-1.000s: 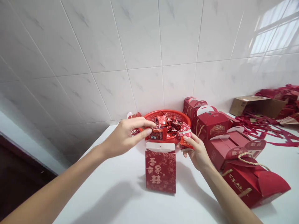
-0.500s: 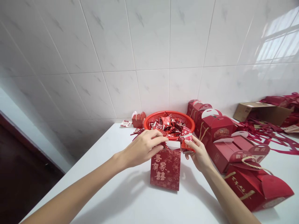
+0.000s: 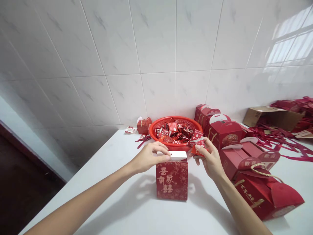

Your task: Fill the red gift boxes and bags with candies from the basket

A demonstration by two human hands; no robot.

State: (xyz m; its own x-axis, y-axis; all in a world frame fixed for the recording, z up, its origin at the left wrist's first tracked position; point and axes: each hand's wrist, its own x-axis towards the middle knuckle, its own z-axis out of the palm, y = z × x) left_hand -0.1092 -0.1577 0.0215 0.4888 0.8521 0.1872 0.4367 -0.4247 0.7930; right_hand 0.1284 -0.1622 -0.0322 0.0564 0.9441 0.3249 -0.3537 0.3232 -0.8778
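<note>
A red gift box (image 3: 171,181) with gold Chinese characters stands upright on the white table, its white-lined top flap (image 3: 178,155) showing at the mouth. My left hand (image 3: 149,157) is closed at the box's upper left, thumb and fingers pinching the flap's left end; the box's inside is hidden from me. Just right of the box, above the table, my right hand (image 3: 210,158) grips several small red and pink wrapped candies (image 3: 198,147). Directly behind both hands sits a red plastic basket (image 3: 152,128) heaped with similar wrapped packets (image 3: 173,127).
Several red handled gift boxes (image 3: 267,195) line the right side. Farther right lie a cardboard box (image 3: 271,117) and tangled red ribbons (image 3: 276,140). A small red box (image 3: 143,125) and a printed card (image 3: 131,130) are left of the basket, against the tiled wall (image 3: 156,91).
My left fingers have come out of the box mouth onto the flap, which now leans forward over the opening. The right hand has shifted slightly right, still holding the candies.
</note>
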